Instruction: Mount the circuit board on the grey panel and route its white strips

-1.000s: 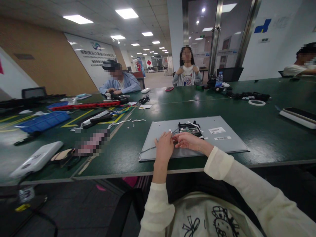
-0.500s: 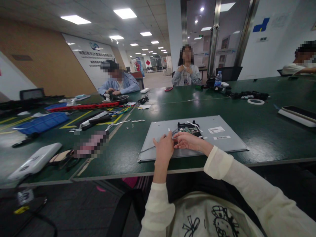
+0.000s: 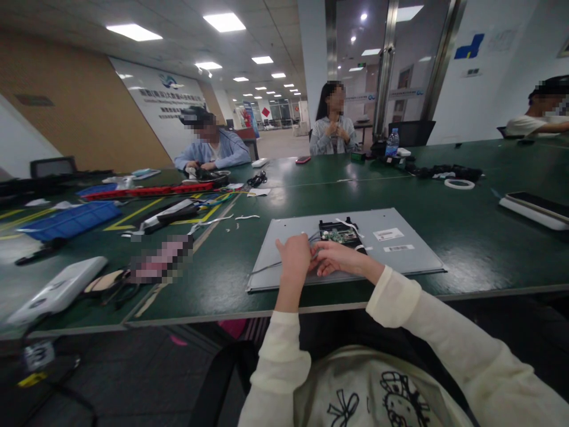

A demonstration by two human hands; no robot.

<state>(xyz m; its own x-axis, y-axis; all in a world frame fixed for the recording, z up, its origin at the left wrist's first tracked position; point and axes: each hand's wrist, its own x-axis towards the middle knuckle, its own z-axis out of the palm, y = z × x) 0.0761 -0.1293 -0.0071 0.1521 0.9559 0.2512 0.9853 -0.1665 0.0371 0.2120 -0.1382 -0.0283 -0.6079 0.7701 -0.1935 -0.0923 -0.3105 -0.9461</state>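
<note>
Green table with grey panel, blue tray, tape ring.

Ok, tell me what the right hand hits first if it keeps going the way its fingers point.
The right hand points left across the grey panel; it would meet the left hand almost at once, though whether they already touch is unclear.

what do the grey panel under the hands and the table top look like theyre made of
Grey panel: probably sheet metal, matte, flat and thin-edged, with white stickers on it. Table top: a dark green mat or laminate, semi-gloss, since ceiling lights reflect softly in it. Neither is certain from looks alone.
</note>
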